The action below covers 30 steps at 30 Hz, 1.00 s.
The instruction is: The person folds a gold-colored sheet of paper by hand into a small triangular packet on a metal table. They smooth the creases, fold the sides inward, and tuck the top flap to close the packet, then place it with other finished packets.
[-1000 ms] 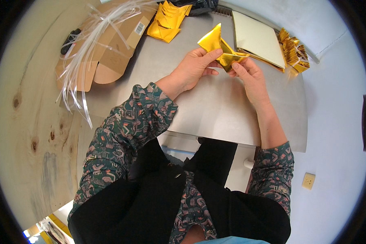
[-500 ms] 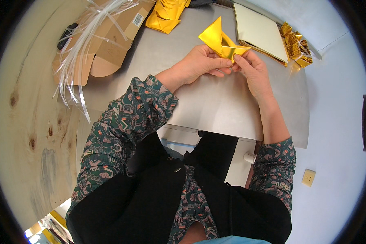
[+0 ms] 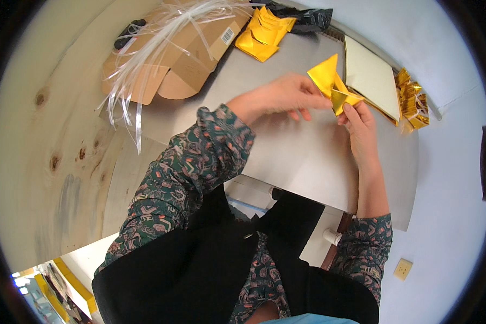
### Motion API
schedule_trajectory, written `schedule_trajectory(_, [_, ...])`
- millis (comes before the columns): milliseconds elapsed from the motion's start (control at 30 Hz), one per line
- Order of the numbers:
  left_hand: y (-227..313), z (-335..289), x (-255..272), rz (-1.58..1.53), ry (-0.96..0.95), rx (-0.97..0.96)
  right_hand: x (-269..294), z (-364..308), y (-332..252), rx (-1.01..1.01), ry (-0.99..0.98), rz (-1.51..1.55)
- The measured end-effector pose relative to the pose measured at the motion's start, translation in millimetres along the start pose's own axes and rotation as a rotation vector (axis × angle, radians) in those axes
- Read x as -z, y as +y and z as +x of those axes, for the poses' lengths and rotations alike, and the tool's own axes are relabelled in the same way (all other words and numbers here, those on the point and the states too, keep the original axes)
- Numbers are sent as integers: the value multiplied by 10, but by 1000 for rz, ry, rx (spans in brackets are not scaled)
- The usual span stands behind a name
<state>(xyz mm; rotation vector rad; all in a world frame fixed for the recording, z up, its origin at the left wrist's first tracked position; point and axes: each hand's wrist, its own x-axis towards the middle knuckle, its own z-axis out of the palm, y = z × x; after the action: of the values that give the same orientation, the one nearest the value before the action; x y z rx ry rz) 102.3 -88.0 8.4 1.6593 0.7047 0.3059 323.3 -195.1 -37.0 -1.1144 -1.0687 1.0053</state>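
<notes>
A shiny gold paper (image 3: 325,77), folded into a pointed boat-like shape, is held above the metal table. My right hand (image 3: 360,123) pinches its lower right corner between thumb and fingers. On the other side my left hand (image 3: 286,99) is slightly blurred, its fingers apart. Its foremost fingertip reaches the paper's lower left edge; whether it touches is hard to make out. Further back lies a nested row of similar gold folded papers (image 3: 264,33).
A cardboard box (image 3: 191,59) draped with white plastic strips (image 3: 129,65) stands at the left. Behind my right hand lie a stack of pale sheets (image 3: 371,75) and bundled gold papers (image 3: 412,102). A black plastic bag (image 3: 310,20) is at the back, on the metal table (image 3: 291,156).
My left hand has loosened from the gold paper and shifted back from it, while my right hand keeps its pinch. The whole view has swung, so things appear further right and lower.
</notes>
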Motion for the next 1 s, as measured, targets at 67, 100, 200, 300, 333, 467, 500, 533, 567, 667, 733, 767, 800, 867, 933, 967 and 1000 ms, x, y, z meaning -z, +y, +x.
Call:
schedule_trajectory(67, [-19,11,333,8,250,-39,4,13,2,-39,-30,18])
schedule_trajectory(100, [-57,39,489,6,437,-95,-6,32,-5,-112,8,2])
schedule_trajectory(200, [-251,106,941,437,890,-206,-87,113,-53,-155,-105,68])
schedule_trajectory(300, [-452,188,1170,843,1003,-114,-283,330,-93,-197,-152,110])
schedule_trajectory(333, [-493,212,1204,888,1020,-107,-352,434,-103,-242,-134,83])
schedule_trajectory(467, [-492,228,1237,960,940,62,-633,817,-52,-280,-174,16])
schedule_trajectory(500, [-472,209,1224,948,877,141,-675,878,-46,-284,-181,-21])
schedule_trajectory(533, [-457,192,1207,931,870,144,-703,930,-31,-281,-198,-51])
schedule_trajectory(567, [-449,175,1185,912,861,147,-723,968,-18,-286,-207,-68])
schedule_trajectory(667, [-461,140,1164,824,870,83,-724,1034,11,-278,-248,-92])
schedule_trajectory(733, [-488,138,1183,679,856,63,-697,1038,41,-270,-263,-90])
schedule_trajectory(767, [-490,149,1217,528,766,47,-671,1047,60,-279,-266,-90])
schedule_trajectory(800, [-480,151,1258,377,672,40,-643,1047,71,-282,-277,-85])
schedule_trajectory(867, [-472,134,1288,174,561,64,-565,1052,81,-276,-283,-83])
schedule_trajectory(933, [-440,102,1312,63,532,107,-474,1059,78,-261,-276,-91])
schedule_trajectory(967, [-403,86,1293,24,522,113,-421,1053,48,-266,-283,-88])
schedule_trajectory(1000, [-391,72,1267,3,491,97,-374,1064,31,-275,-290,-88])
